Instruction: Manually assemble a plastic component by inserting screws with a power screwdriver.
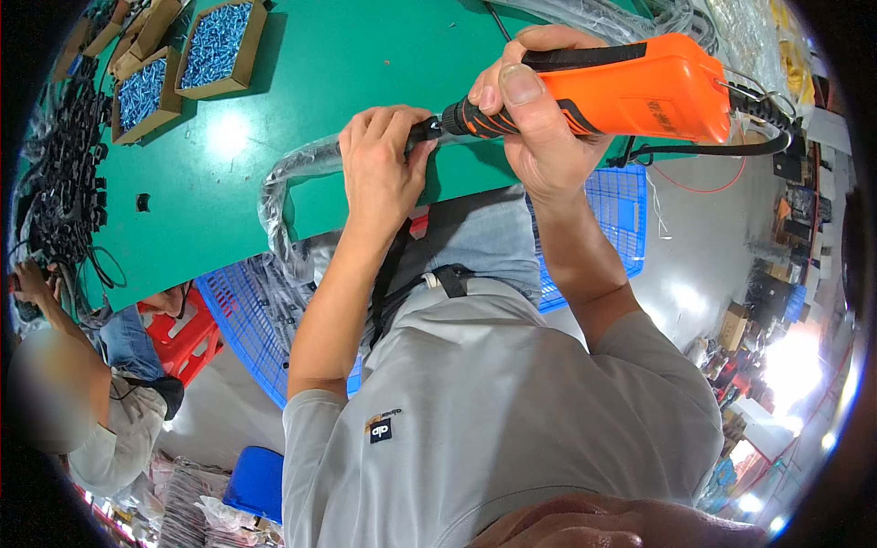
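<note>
My right hand point(546, 119) is wrapped round an orange-and-black electric screwdriver point(662, 87), held nearly level with its tip pointing left. A black cord trails from its rear end. My left hand point(379, 160) grips a small black end piece point(423, 131) on a tube wrapped in clear plastic point(306, 163). The screwdriver's tip meets or nearly meets this end piece; a screw there is too small to make out. The wrapped tube runs left from my left hand, then bends down over the table's near edge.
On the green table point(311, 68), two cardboard boxes point(253, 50) hold blue screws. Black parts point(68, 173) are heaped at the left, beside another person point(128, 447). Blue plastic baskets point(635, 224) flank my lap; a red stool point(187, 342) stands at lower left.
</note>
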{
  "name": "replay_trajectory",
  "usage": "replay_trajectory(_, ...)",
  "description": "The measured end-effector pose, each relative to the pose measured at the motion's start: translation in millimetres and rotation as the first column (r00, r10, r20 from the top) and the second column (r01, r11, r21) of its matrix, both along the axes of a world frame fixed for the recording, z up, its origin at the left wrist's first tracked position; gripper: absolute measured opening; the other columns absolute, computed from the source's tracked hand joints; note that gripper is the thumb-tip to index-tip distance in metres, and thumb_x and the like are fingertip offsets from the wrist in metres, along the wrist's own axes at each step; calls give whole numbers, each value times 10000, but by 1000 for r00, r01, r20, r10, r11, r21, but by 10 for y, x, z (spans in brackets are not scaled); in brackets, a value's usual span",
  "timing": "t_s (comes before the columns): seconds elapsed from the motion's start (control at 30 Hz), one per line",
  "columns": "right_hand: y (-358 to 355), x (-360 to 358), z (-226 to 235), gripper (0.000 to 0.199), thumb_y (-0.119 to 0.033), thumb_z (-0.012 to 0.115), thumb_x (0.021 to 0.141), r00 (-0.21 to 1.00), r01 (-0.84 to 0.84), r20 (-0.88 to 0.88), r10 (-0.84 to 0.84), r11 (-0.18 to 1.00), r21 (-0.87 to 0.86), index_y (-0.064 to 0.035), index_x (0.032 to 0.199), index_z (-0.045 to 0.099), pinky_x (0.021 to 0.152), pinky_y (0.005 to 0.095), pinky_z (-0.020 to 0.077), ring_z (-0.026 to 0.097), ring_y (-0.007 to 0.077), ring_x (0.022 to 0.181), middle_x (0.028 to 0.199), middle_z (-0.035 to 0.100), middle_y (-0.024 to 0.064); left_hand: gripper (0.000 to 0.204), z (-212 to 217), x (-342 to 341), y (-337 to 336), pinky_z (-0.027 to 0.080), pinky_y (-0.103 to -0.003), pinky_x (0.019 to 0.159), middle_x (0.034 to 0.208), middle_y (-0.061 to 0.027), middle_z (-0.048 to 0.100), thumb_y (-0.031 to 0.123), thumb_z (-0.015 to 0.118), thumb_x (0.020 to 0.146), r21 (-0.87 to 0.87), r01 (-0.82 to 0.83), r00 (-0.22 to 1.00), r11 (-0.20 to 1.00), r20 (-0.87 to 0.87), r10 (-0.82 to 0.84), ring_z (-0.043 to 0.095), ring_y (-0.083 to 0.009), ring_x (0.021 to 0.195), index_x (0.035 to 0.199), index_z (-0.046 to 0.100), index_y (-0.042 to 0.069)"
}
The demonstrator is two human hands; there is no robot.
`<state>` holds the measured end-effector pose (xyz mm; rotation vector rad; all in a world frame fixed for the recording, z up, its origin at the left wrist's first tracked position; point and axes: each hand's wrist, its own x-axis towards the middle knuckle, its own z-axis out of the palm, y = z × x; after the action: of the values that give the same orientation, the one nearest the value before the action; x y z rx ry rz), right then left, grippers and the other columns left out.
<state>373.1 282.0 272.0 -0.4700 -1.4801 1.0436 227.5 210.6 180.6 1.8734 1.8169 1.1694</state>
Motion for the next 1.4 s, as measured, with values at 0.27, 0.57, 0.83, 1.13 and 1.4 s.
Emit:
replay_trajectory(0.27, -13, -107, -52, 276, 14, 720, 848, 996, 39, 78, -33, 997, -69, 69, 1089, 597, 620, 284, 532, 621, 127, 673, 801, 635, 85, 331, -9, -11, 8, 406, -410, 910, 1075, -30, 675, 137, 816, 755, -1, 5, 1000, 1000, 1, -5, 584, -280, 1041, 1051, 675, 93)
replay_trajectory(0.57, 48, -160, -119, 230, 34, 745, 802, 989, -95, 108, 105, 991, -97, 38, 1008, 643, 627, 249, 494, 615, 106, 710, 854, 658, 79, 335, 13, 56, 30, 414, -409, 854, 991, -30, 622, 182, 827, 729, -33, -92, 995, 995, -39, 91, 569, -271, 982, 1024, 679, 120)
replay_trajectory(0.83, 263, -127, 34, 293, 9, 698, 822, 844, -461, 409, 347, 858, 225, 14, 1084, 565, 635, 277, 504, 596, 146, 698, 853, 624, 105, 337, 21, 54, 7, 403, -428, 846, 1045, -75, 629, 68, 732, 761, -15, -80, 997, 997, -17, 80, 552, -316, 982, 1085, 638, 68)
replay_trajectory(1.13, 186, 264, 432, 356, -68, 711, 855, 877, -444, -143, 459, 887, 124, -14, 1171, 555, 632, 309, 526, 616, 168, 720, 848, 615, 104, 335, 13, 85, 55, 406, -416, 855, 1013, -51, 627, 294, 811, 773, -33, -61, 995, 998, -76, 58, 558, -285, 976, 1042, 712, 122)
replay_trajectory(1.4, -200, 664, 340, 371, -70, 674, 903, 928, -281, -227, 296, 955, 95, -35, 1223, 490, 640, 351, 520, 570, 174, 674, 851, 544, 98, 364, 3, 73, 45, 394, -440, 851, 1014, -61, 617, 344, 814, 770, -35, -105, 980, 994, -175, 97, 541, -294, 1002, 1061, 709, 151)
